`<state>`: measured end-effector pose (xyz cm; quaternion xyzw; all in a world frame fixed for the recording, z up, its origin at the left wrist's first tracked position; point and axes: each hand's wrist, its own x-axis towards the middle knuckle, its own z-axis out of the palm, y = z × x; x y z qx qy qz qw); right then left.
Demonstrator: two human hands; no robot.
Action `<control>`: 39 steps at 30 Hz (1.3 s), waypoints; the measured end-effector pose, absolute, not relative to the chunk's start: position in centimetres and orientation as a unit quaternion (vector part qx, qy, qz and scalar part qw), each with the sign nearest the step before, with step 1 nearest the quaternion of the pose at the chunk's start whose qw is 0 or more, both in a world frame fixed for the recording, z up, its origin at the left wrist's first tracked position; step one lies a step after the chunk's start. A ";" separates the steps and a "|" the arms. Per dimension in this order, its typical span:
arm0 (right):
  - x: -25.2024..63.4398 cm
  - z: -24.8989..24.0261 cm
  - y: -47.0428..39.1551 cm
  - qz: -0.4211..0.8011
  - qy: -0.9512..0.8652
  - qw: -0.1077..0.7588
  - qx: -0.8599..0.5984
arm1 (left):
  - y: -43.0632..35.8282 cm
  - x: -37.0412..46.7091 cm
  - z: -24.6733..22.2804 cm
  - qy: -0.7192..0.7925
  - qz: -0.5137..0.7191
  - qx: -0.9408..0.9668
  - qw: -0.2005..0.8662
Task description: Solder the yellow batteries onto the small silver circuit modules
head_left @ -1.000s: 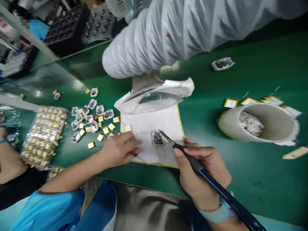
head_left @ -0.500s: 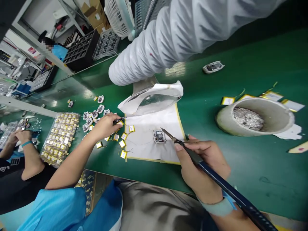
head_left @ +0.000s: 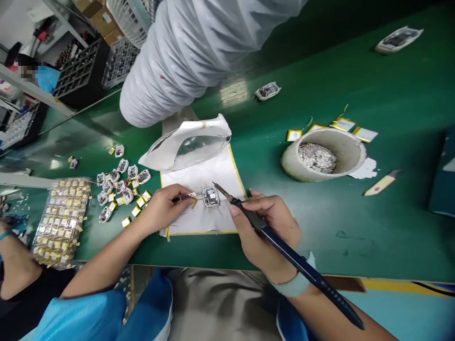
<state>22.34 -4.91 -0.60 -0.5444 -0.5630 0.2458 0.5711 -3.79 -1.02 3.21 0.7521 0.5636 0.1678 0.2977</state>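
Note:
In the head view my right hand grips a soldering iron, its tip just above the right edge of a small white-cased circuit board. That board lies on a white sheet with yellow edges. Close to its left side, my left hand is closed on tweezers that point at the board. A yellow-edged battery lies partly hidden by the left fingers, and a thin wire seems to run from there toward the board. Behind the sheet stands a white-framed magnifier lens.
A grey duct hose hangs over the bench. Cased boards and batteries lie left, beside a battery tray. To the right are a pot of metallic shavings and a knife. A co-worker's arm is far left.
My left hand has moved right with the tweezers, from the loose batteries to beside the board. A battery now lies by its fingers. The camera view has turned right.

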 end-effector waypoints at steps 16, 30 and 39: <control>22.5 -0.1 -4.9 0.267 -0.573 0.536 -0.560 | 0.3 -2.2 0.6 0.404 0.376 0.823 0.138; 22.4 0.1 -4.8 0.252 -0.585 0.526 -0.564 | 0.1 -0.7 -0.1 0.360 0.404 0.812 0.218; 22.4 0.2 -4.8 0.264 -0.579 0.530 -0.560 | 0.1 -0.9 -0.5 0.359 0.416 0.808 0.213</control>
